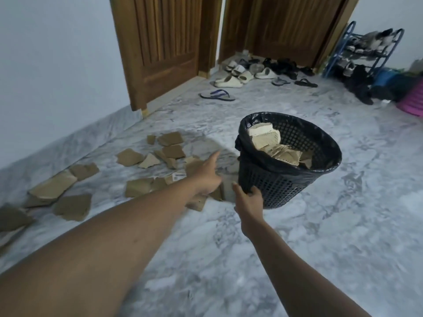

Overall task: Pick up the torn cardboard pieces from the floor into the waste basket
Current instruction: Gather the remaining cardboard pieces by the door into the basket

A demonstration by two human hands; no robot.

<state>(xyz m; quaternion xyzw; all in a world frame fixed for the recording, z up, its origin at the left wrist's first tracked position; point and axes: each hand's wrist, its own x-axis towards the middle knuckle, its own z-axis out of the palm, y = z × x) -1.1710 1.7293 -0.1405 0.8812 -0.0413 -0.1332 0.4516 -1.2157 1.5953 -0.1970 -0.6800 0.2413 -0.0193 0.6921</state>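
Brown torn cardboard pieces (128, 156) lie scattered over the grey-white marbled floor (343, 236), spread from the lower left edge of the view up toward the middle, some overlapping, one of them carrying a small white label (178, 176). Just to their right stands a black mesh waste basket (286, 186) lined with a black bag (251, 156), tilted so its mouth leans toward the camera; more torn cardboard (272, 145) already sits inside, heaped against the far-left wall of the basket. The right hand (248, 201) grips the basket low on its near side, fingers curled onto the mesh wall close to the base, and appears to be holding it in its tilt. The left hand (207, 173) reaches out above the pieces nearest the basket, index finger extended forward, the other fingers loosely folded under, holding nothing that can be seen. Both forearms are bare. Behind, two brown wooden doors (164, 49) meet at a corner, with pale slides (231, 82), a blue-strapped flip-flop (217, 95) and dark sandals strewn on the floor before them. A blue metal shoe rack (364, 51) stands against the right wall, and a pink striped object (412, 99) shows at the right edge.
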